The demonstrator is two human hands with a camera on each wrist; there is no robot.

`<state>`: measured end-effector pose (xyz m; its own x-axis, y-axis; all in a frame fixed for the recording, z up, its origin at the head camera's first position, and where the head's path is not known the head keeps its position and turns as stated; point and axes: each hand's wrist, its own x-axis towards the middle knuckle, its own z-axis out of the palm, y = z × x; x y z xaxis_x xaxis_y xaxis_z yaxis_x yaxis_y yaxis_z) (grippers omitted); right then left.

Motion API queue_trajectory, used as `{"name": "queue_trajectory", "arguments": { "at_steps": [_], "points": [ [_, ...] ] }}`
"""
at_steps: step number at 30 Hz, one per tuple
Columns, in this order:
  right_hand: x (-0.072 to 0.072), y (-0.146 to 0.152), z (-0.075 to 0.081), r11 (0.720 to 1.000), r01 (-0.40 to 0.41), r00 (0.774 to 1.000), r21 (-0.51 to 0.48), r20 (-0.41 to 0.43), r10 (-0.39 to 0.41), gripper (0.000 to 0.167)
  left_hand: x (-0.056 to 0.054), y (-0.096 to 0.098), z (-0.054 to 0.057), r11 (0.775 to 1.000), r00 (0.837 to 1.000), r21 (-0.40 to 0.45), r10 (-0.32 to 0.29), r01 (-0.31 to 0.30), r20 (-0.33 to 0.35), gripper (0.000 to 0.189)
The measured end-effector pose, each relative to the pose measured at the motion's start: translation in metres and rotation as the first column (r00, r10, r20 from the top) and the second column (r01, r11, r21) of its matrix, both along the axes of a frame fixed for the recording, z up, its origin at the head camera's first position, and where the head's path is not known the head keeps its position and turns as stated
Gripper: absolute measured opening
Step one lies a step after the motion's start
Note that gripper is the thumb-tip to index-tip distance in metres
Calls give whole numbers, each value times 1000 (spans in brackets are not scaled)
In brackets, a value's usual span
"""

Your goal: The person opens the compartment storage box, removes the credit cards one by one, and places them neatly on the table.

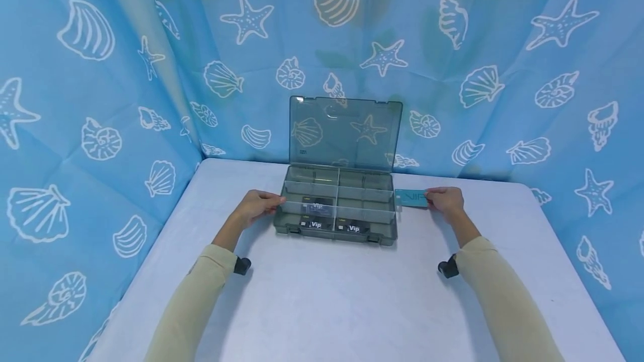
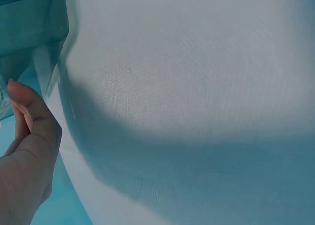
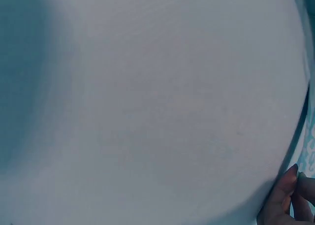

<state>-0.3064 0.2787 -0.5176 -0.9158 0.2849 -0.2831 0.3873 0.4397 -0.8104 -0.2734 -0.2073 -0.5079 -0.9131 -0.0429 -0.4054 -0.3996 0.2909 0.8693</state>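
A smoky see-through divided storage box (image 1: 364, 233) stands on the table with its lid (image 1: 347, 133) raised. Dark cards marked "Vip" lie in its left compartments and the front right one; one is the front right card (image 1: 352, 227). My left hand (image 1: 255, 205) is at the box's left side, thumb and fingers pinching the wall; the left wrist view shows the thumb against the clear plastic. On the other side, my right hand (image 1: 445, 200) pinches the right end of a teal card (image 1: 412, 198) with VIP lettering. Its left end meets the box's right wall.
A white cloth covers the table (image 1: 342, 295). Behind it hangs a blue curtain (image 1: 422, 60) printed with shells and starfish, close to the raised lid. Thin clear dividers (image 1: 312, 187) split the box into several compartments.
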Motion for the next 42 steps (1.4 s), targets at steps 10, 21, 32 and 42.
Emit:
{"name": "queue_trajectory", "arguments": {
  "at_steps": [10,21,32,42],
  "points": [
    [-3,-6,2,931,-63,993,361,-70,94,37,-1,1,1,1000,1000,19,-5,5,-4,49],
    [2,-12,7,932,-75,994,354,-42,96,49,-1,4,6,999,999,23,-23,24,-23,47],
    [4,-14,21,980,-101,978,169,-162,129,49,3,3,1,999,999,23,-32,33,-33,48],
    [44,-69,66,861,-495,866,-116,-145,479,45,3,1,1,1000,999,14,-27,28,-29,48]
  ]
}}
